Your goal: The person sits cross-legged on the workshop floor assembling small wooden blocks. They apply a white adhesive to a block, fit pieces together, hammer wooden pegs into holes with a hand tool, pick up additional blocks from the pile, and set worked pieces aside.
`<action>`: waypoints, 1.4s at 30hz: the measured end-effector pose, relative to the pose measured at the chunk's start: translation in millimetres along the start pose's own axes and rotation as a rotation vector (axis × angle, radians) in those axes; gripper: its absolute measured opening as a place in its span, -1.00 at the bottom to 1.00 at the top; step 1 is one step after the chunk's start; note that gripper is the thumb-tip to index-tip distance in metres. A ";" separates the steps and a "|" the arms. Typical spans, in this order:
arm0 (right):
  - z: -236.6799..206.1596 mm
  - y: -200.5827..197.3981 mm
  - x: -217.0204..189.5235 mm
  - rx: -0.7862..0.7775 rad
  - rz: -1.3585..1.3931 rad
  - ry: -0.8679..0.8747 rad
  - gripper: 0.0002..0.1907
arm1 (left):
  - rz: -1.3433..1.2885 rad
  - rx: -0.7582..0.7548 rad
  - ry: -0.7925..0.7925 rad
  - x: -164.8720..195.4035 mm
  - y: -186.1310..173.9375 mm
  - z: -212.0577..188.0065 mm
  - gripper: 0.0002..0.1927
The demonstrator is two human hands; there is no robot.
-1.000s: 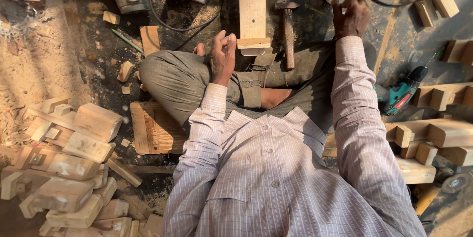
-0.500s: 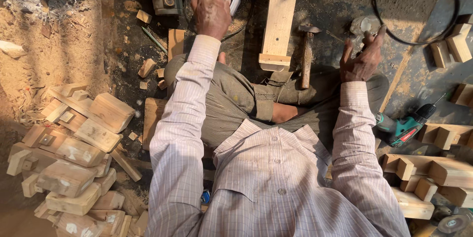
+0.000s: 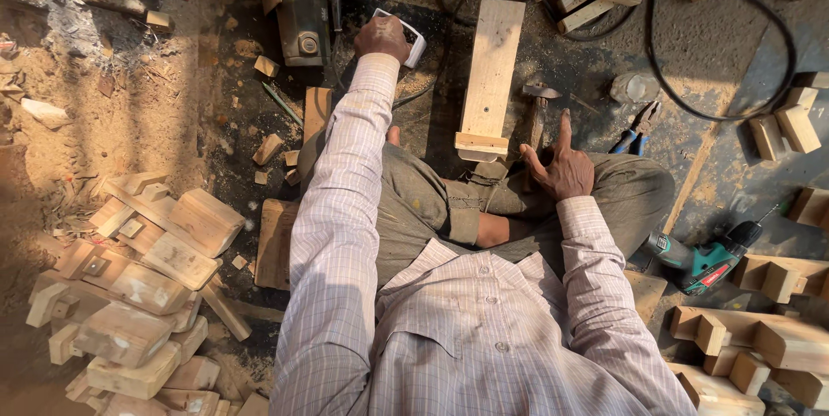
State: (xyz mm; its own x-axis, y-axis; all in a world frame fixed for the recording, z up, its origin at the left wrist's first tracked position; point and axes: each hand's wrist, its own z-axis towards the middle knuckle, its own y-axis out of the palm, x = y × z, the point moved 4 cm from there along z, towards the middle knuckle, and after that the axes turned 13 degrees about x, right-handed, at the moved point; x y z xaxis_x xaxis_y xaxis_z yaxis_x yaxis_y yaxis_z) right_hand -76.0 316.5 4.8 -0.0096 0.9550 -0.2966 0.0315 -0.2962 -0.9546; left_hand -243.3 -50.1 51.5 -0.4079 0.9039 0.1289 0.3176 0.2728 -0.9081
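Two hands are working over a dusty workshop floor (image 3: 734, 44), where a person is sitting cross-legged in a checked shirt. The left hand (image 3: 382, 36) is reaching far forward, arm fully extended, and is closing its fingers over a small white box (image 3: 413, 43) (its exact kind cannot be told; the hand is covering most of it). The box is lying on the floor just beside a dark green machine (image 3: 309, 10), which is standing to its left. The right hand (image 3: 563, 165) is resting on the person's right knee, gripping nothing: the index finger is pointing up and away, the thumb is spread, and the other fingers are curling loosely.

A pale plank (image 3: 490, 79) is lying lengthwise in front of the knees, between the two hands, its near end touching the trouser leg. A hammer (image 3: 537, 114) is lying just right of the plank, near the right fingertip but apart from it. Blue-handled pliers (image 3: 637, 129) are lying farther right, beside a black cable (image 3: 691, 105) that is looping across the floor. A green drill (image 3: 701, 262) is lying near the right elbow. Cut wooden blocks (image 3: 147, 278) are piling up along the left edge of the floor, and more blocks (image 3: 760, 330) are lying at the lower right corner.
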 end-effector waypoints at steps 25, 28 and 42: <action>7.7 -8.8 -7.1 0.036 0.129 0.037 0.06 | -0.077 0.130 0.060 -2.6 -7.5 -9.3 -0.83; 8.2 -15.4 -9.2 0.076 0.176 0.044 0.04 | -0.175 0.310 0.204 -8.1 -8.2 -18.5 -0.82; -1.0 -27.9 6.8 0.180 0.683 0.063 0.03 | -1.946 -0.325 0.006 -35.5 13.8 -110.4 -0.58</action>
State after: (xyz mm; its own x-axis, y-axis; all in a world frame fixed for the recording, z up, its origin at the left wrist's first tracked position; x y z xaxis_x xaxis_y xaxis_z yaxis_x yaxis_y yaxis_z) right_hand -75.9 331.3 29.5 0.0115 0.5526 -0.8334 -0.1562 -0.8222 -0.5473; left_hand -129.9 -42.0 78.4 -0.3350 -0.6411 0.6905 -0.3610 0.7643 0.5344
